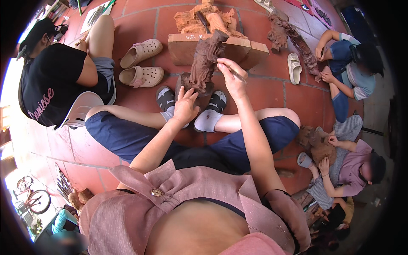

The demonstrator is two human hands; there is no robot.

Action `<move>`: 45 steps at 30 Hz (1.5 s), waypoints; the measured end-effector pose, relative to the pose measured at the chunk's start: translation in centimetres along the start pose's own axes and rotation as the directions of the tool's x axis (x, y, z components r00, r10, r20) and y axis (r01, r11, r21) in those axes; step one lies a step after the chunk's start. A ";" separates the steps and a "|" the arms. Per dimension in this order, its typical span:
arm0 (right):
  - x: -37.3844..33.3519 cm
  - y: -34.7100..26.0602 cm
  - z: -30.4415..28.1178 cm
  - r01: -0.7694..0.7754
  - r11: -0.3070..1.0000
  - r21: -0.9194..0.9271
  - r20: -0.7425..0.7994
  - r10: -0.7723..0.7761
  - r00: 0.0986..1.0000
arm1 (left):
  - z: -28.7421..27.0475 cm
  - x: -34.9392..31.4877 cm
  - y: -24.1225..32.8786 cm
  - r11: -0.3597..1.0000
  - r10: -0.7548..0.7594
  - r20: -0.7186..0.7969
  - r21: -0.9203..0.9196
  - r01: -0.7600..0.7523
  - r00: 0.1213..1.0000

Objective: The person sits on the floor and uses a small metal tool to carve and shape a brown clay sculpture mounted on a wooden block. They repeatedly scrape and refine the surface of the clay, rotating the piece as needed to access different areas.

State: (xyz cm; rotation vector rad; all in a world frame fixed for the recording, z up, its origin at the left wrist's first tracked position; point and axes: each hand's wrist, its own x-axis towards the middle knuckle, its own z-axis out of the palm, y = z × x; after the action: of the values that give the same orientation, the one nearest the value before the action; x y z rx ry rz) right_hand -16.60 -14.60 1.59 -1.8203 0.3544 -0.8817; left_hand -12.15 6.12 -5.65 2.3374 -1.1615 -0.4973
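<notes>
A dark brown carved wooden figure [205, 59] stands slightly tilted on the floor in front of me, on a rough block-like base. My left hand [185, 105] lies against its lower part with the fingers spread. Close to the upper right side of the figure, my right hand [233, 80] pinches a thin pen-like stick tool [239, 76]. The tool's back end points down to the right. Its front tip is at the carving and too small to make out. My feet in dark sandals [217, 102] are on either side of the base.
Behind the figure is a thick wooden slab [178, 49] bearing an orange-toned carving [221, 21] and a dark-handled tool [203, 22]. Beige clogs [142, 76] stand left, a white sandal [294, 68] right. Co-workers sit both sides; those at right handle brown carvings [321, 148].
</notes>
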 end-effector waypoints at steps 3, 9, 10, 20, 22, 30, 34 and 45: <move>-0.3 0.2 0.6 -0.057 0.998 0.027 -0.070 0.058 0.996 | 0.0 0.1 0.0 1.000 -0.008 0.021 -0.013 0.008 1.000; -0.4 -0.2 0.6 -0.115 0.993 0.019 -0.047 0.116 0.992 | 0.1 -0.2 -0.2 1.000 -0.018 0.014 -0.014 0.018 1.000; 0.3 -0.2 0.6 -0.060 0.998 0.003 -0.062 0.060 0.996 | 0.1 -0.3 -0.2 1.000 -0.010 0.016 -0.019 0.010 1.000; -0.3 0.8 -3.3 -0.267 0.898 0.350 -0.070 0.309 0.949 | -1.0 0.5 -0.4 0.989 -0.087 -0.107 -0.126 0.073 0.990; -0.1 -0.1 -3.0 -0.263 0.885 0.385 -0.082 0.316 0.945 | -1.1 1.3 -1.2 0.993 -0.109 -0.233 -0.072 0.094 0.966; 0.3 -0.2 0.3 -0.080 0.992 0.095 -0.116 0.091 0.989 | -0.1 3.3 -3.1 0.957 -0.271 -0.025 -0.112 0.267 0.962; -0.2 -0.5 1.2 0.073 0.978 -0.194 -0.106 -0.094 0.990 | -0.3 3.5 -3.3 0.960 -0.270 0.003 -0.075 0.269 0.963; -0.3 0.2 0.6 0.134 0.968 -0.214 -0.037 -0.145 0.989 | -0.9 3.6 -3.2 0.965 -0.246 -0.002 -0.096 0.245 0.969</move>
State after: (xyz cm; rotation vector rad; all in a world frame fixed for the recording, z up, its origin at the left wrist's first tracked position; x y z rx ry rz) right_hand -16.36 -14.03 1.19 -2.0403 0.3680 -1.0229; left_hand -7.64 5.12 -7.06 2.4087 -0.8256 -0.6075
